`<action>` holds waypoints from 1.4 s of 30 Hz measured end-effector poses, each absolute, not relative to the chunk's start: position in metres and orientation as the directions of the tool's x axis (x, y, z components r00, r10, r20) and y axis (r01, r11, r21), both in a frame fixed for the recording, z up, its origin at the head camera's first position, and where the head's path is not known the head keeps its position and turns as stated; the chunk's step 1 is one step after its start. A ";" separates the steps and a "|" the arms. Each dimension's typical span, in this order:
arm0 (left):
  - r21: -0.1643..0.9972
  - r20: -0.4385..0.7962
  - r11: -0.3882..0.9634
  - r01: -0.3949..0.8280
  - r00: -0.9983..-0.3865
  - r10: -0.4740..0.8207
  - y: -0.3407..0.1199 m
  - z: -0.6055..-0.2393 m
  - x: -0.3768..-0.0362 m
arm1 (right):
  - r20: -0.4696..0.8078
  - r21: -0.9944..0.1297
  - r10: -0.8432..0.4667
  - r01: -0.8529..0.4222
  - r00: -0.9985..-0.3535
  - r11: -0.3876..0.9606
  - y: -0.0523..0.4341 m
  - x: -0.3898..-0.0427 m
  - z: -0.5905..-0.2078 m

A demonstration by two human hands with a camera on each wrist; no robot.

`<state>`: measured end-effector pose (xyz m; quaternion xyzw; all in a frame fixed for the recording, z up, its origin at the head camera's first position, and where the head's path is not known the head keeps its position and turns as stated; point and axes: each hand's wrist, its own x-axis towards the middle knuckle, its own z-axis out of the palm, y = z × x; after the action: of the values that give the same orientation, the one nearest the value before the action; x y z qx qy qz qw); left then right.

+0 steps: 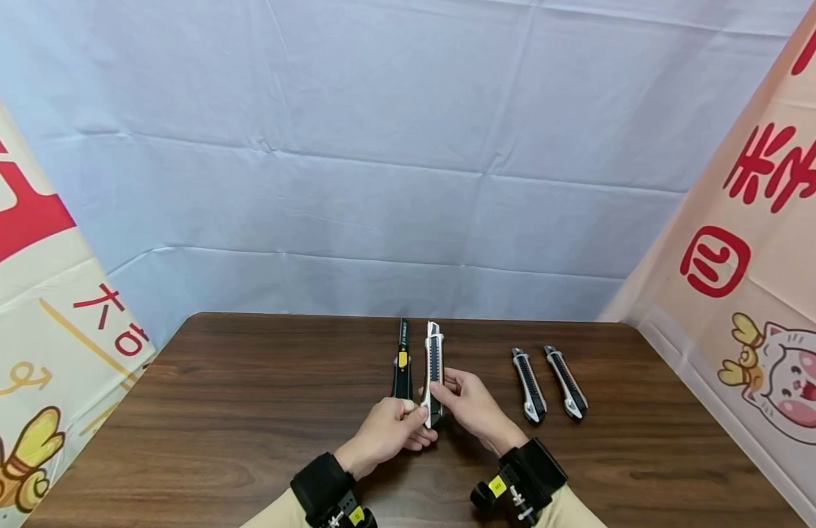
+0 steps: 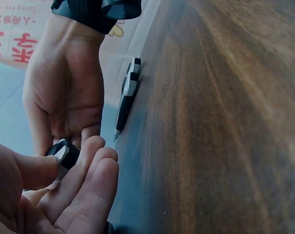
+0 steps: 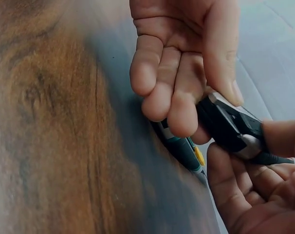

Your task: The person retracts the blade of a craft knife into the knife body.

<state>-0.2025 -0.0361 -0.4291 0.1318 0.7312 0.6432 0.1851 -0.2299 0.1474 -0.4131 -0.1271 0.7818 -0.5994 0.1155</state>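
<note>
A silver-and-black utility knife [image 1: 434,374] is held up over the table by both hands, its blade end pointing away. My left hand [image 1: 391,431] pinches the rear end between thumb and fingers. My right hand [image 1: 472,405] grips the body from the right side, thumb on top. In the right wrist view the knife [image 3: 230,127] passes between the two hands' fingers. Just left of it lies a black utility knife [image 1: 402,374] with a yellow slider, its near end partly behind my left hand.
Two more silver-and-black utility knives, a left one [image 1: 529,386] and a right one [image 1: 567,383], lie side by side on the brown wooden table [image 1: 249,411]. Pale blue cloth [image 1: 381,183] hangs behind the table, with printed cloths at both sides.
</note>
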 end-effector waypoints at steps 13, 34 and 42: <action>0.988 -0.109 0.141 -0.054 -0.901 0.420 -0.035 -0.432 -0.204 | -0.026 -0.967 -0.354 -0.066 -0.935 0.245 0.148 -0.228 -0.411; 0.987 -0.125 0.149 -0.063 -0.883 0.453 -0.026 -0.428 -0.204 | -0.120 -0.957 -0.268 0.040 -0.956 0.286 0.159 -0.227 -0.405; 0.990 -0.087 0.137 -0.027 -0.888 0.451 -0.017 -0.426 -0.203 | -0.124 -0.945 -0.235 0.042 -0.964 0.325 0.168 -0.227 -0.404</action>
<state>-0.2029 -0.0174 -0.4261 0.1451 0.7305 0.6406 0.1869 -0.2269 0.1682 -0.4041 -0.0599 0.8052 -0.5777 0.1198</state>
